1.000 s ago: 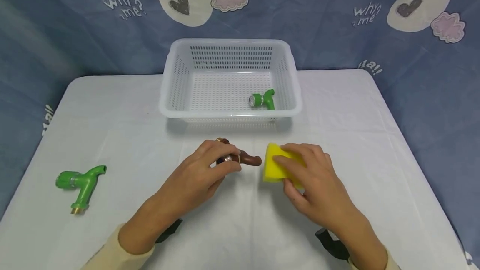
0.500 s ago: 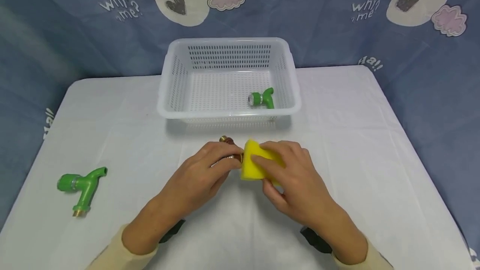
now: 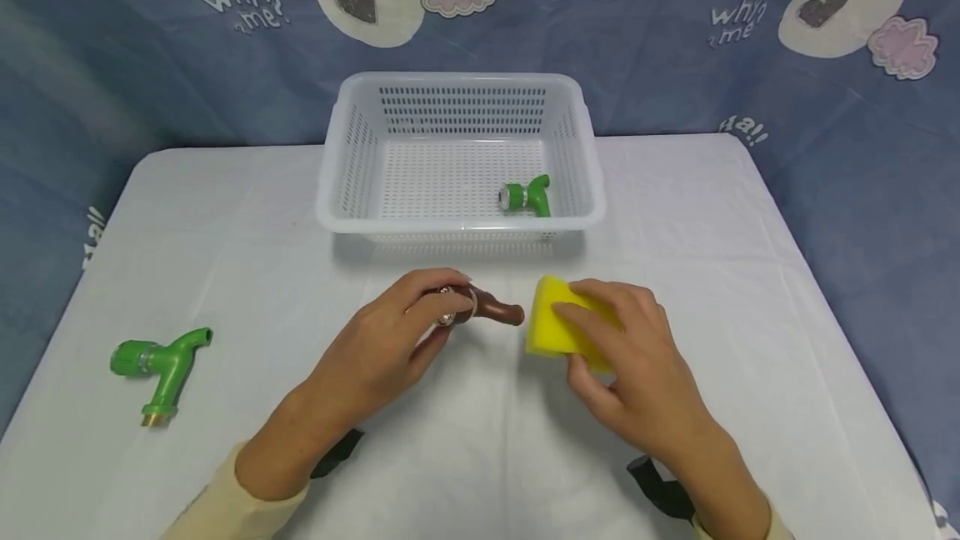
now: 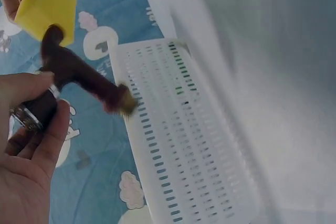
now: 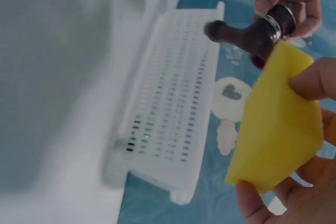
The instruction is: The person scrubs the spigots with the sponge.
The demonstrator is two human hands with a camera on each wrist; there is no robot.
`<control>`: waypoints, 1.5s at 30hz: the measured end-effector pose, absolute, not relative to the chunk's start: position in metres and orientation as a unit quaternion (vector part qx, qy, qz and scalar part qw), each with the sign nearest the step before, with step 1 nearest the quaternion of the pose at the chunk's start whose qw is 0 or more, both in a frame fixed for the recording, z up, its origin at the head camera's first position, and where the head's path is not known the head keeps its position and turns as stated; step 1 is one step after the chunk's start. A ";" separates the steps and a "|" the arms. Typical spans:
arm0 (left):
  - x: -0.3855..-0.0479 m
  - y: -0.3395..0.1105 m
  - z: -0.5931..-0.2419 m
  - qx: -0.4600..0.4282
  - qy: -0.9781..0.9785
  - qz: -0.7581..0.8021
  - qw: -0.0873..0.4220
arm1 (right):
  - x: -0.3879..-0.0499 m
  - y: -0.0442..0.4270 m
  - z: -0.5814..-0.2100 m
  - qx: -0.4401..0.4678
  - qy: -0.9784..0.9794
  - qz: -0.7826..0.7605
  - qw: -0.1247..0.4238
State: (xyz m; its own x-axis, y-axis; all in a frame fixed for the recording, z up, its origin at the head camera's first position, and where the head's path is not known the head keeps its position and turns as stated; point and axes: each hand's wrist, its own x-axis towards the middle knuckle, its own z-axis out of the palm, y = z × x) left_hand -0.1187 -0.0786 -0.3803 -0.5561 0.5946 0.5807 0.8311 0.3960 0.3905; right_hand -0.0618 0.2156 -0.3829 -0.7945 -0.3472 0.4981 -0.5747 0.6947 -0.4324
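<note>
Drawn back to the right, a yellow sponge (image 3: 553, 319) stood just beside a brown faucet (image 3: 501, 310), whose spout it had hidden from the head camera half a second earlier. A person's left hand (image 3: 390, 325) pinched the faucet by its handle end, thumb and fingers clamped around it near a silver ring (image 4: 54, 91), with the curved spout turned toward the sponge. Slightly blurred in the left wrist view, its brass-coloured tip (image 4: 127, 102) pointed off to the side. The right hand (image 3: 637, 357) gripped the sponge between thumb and fingers. Both hands worked above a white-covered table (image 3: 697, 257), in front of a white perforated basket (image 3: 461, 226). Inside the basket, near its front right corner, lay a green faucet (image 3: 537, 197); a second green faucet (image 3: 172, 373) rested on the table, well to the left of the hands. Behind hung a printed blue cloth (image 3: 600, 32).
</note>
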 end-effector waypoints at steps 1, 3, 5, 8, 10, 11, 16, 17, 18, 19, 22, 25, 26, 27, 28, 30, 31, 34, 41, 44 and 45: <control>-0.118 -0.079 -0.380 -0.426 -0.818 -0.349 0.166 | -0.062 0.216 -0.381 0.254 -0.896 0.307 0.197; -0.118 -0.081 -0.380 -0.395 -0.817 -0.396 0.141 | -0.061 0.216 -0.379 0.248 -0.888 0.327 0.210; -0.117 -0.082 -0.380 -0.356 -0.812 -0.446 0.120 | -0.061 0.214 -0.378 0.244 -0.878 0.343 0.228; -0.116 -0.083 -0.379 -0.304 -0.792 -0.521 0.093 | -0.060 0.210 -0.377 0.249 -0.860 0.364 0.256; -0.115 -0.082 -0.377 -0.281 -0.777 -0.559 0.077 | -0.060 0.206 -0.377 0.253 -0.850 0.383 0.260; -0.115 -0.082 -0.377 -0.273 -0.767 -0.577 0.067 | -0.060 0.204 -0.377 0.255 -0.845 0.393 0.256; -0.114 -0.078 -0.375 -0.263 -0.744 -0.613 0.041 | -0.058 0.190 -0.379 0.255 -0.831 0.449 0.205; -0.114 -0.077 -0.375 -0.263 -0.742 -0.615 0.041 | -0.058 0.188 -0.381 0.257 -0.829 0.457 0.193; -0.114 -0.077 -0.375 -0.262 -0.743 -0.615 0.044 | -0.057 0.186 -0.382 0.259 -0.827 0.464 0.184; -0.114 -0.077 -0.375 -0.260 -0.742 -0.616 0.048 | -0.056 0.185 -0.383 0.262 -0.826 0.468 0.175; -0.115 -0.079 -0.375 -0.250 -0.739 -0.623 0.059 | -0.052 0.186 -0.388 0.268 -0.825 0.473 0.153; -0.117 -0.082 -0.375 -0.243 -0.737 -0.627 0.067 | -0.047 0.189 -0.394 0.271 -0.829 0.470 0.138; -0.117 -0.082 -0.376 -0.242 -0.738 -0.626 0.070 | -0.046 0.191 -0.395 0.271 -0.830 0.469 0.135; -0.118 -0.083 -0.376 -0.242 -0.739 -0.624 0.075 | -0.046 0.192 -0.397 0.270 -0.831 0.468 0.135; -0.118 -0.083 -0.376 -0.242 -0.741 -0.621 0.079 | -0.046 0.193 -0.397 0.270 -0.832 0.466 0.136; -0.119 -0.084 -0.377 -0.245 -0.742 -0.618 0.088 | -0.046 0.195 -0.398 0.267 -0.833 0.464 0.142; -0.120 -0.084 -0.377 -0.248 -0.744 -0.614 0.091 | -0.047 0.196 -0.397 0.266 -0.832 0.464 0.147; -0.120 -0.082 -0.377 -0.263 -0.748 -0.602 0.095 | -0.048 0.197 -0.393 0.262 -0.831 0.463 0.165; -0.120 -0.077 -0.376 -0.317 -0.780 -0.531 0.094 | -0.054 0.182 -0.372 0.311 -0.815 0.428 0.238; -0.119 -0.072 -0.376 -0.331 -0.787 -0.514 0.080 | -0.058 0.170 -0.364 0.352 -0.806 0.384 0.281; -0.118 -0.071 -0.376 -0.332 -0.790 -0.511 0.074 | -0.059 0.167 -0.362 0.361 -0.807 0.366 0.290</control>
